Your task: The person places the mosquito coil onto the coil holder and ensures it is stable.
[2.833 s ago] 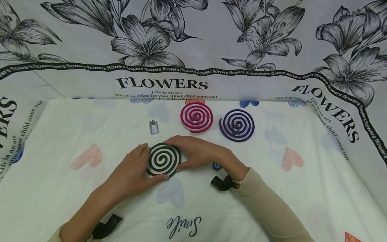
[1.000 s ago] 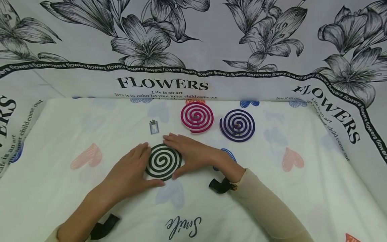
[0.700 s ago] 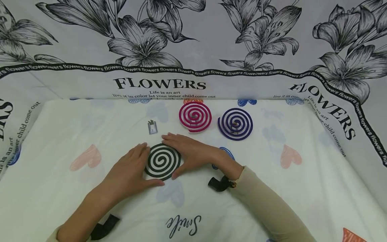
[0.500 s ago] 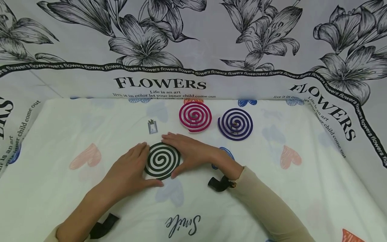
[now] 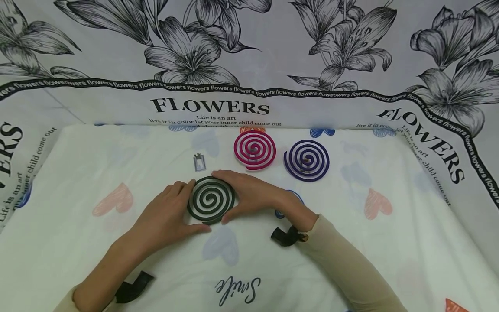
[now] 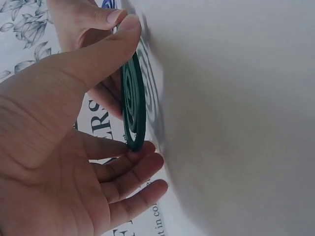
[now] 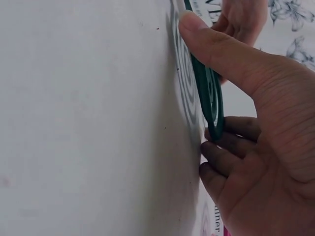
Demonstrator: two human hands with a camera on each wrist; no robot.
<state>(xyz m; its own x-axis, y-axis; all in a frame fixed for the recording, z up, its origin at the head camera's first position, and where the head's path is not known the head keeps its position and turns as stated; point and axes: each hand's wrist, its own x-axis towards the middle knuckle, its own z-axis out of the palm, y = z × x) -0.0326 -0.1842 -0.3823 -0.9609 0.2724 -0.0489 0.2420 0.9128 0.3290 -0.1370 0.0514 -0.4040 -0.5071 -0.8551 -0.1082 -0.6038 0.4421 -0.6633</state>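
A dark green mosquito coil [image 5: 211, 199] is held flat between both hands in the head view. The left hand [image 5: 163, 219] grips its left edge, thumb at the near rim and fingertips at the far side. Opposite it, the right hand [image 5: 255, 193] holds the right edge in the same way. In the left wrist view the coil [image 6: 141, 108] hovers just over the white cloth, its spiral shadow beneath. The right wrist view shows the coil [image 7: 203, 88] edge-on between thumb and fingers. Just beyond it lies a small metal stand [image 5: 199, 163].
A pink mosquito coil [image 5: 255, 150] and a dark blue mosquito coil [image 5: 306, 160] sit beyond the right hand, near the back edge. A white cloth [image 5: 319, 268] printed with hearts covers the surface. Behind it rises a flower-printed sheet [image 5: 273, 56].
The green coil, lying on the cloth about a second ago, now sits higher, lifted clear and slightly farther away. Both hands have risen with it. The other coils and the stand stay put.
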